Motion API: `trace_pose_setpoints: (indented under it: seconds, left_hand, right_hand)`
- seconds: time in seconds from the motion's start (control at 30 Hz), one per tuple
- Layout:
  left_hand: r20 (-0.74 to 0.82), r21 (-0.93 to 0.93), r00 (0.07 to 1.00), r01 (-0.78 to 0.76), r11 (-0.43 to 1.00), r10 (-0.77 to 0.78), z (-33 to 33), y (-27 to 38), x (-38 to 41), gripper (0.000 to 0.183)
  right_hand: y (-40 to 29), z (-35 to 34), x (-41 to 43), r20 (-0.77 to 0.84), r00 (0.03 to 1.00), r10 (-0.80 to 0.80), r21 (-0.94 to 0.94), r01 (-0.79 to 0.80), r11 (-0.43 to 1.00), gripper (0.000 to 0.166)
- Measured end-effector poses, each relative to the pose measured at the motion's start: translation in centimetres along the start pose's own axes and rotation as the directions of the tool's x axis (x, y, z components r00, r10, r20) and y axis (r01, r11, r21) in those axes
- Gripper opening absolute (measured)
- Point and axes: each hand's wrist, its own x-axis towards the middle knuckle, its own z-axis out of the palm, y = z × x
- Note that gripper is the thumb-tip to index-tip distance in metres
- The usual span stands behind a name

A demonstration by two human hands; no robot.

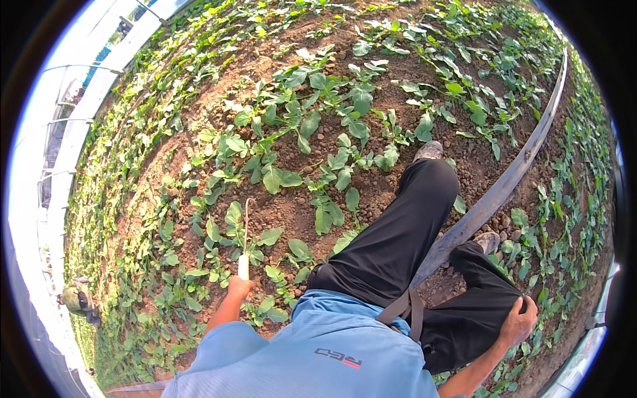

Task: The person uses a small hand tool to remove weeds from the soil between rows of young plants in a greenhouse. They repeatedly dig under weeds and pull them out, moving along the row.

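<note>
My left hand (239,287) is closed around the pale handle of a hand tool (243,266). Its thin metal rod points up the picture and ends in a small hook, above leafy green plants (234,214). At the right, my right hand (518,321) rests against the knee of my black trousers (473,318), with gaps between its fingers. Both legs are bent and spread, with the shoes on the soil (288,214). Leaves hide part of the ground around the tool.
A long grey flat hose or strip (477,214) runs between my legs to the upper right. Rows of leafy plants surround me. Another person (79,301) is low down at the far left, near the pale side wall (69,149) of a greenhouse or tunnel.
</note>
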Motion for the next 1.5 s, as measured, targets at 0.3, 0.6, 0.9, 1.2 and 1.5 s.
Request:
trace_pose_setpoints:
  seconds: [0.3, 0.6, 0.9, 1.2, 1.5]
  left_hand:
    - [-0.125, -0.121, 0.986, -0.128, 0.984, 0.113, 4.6, 2.2, 0.8, 0.023]
    - [0.044, -0.102, 0.994, -0.091, 0.991, 0.096, 12.2, 0.8, -1.9, 0.019]
    - [-0.001, 0.031, 0.953, -0.304, 0.952, 0.304, 10.8, -4.1, -5.3, 0.032]
    - [0.277, 0.470, 0.809, -0.584, 0.662, 0.518, 7.5, -1.4, -0.6, 0.022]
    - [0.511, -0.117, 0.263, -0.922, 0.369, 0.818, 3.3, 13.9, -17.5, 0.009]
  right_hand:
    - [0.6, -0.1, 0.2, 0.010, 1.000, 0.019, -0.028, -0.019, 0.999, 0.025]
    - [1.1, 0.3, 0.4, 0.030, 0.999, 0.020, -0.069, -0.017, 0.997, 0.031]
    - [1.6, 0.0, -0.8, -0.061, 0.998, 0.018, 0.011, -0.018, 1.000, 0.027]
    - [-0.1, -0.6, -0.6, -0.202, 0.979, 0.001, 0.166, 0.033, 0.986, 0.023]
    - [0.4, -0.9, -1.9, -0.322, 0.946, 0.043, 0.252, 0.042, 0.967, 0.021]
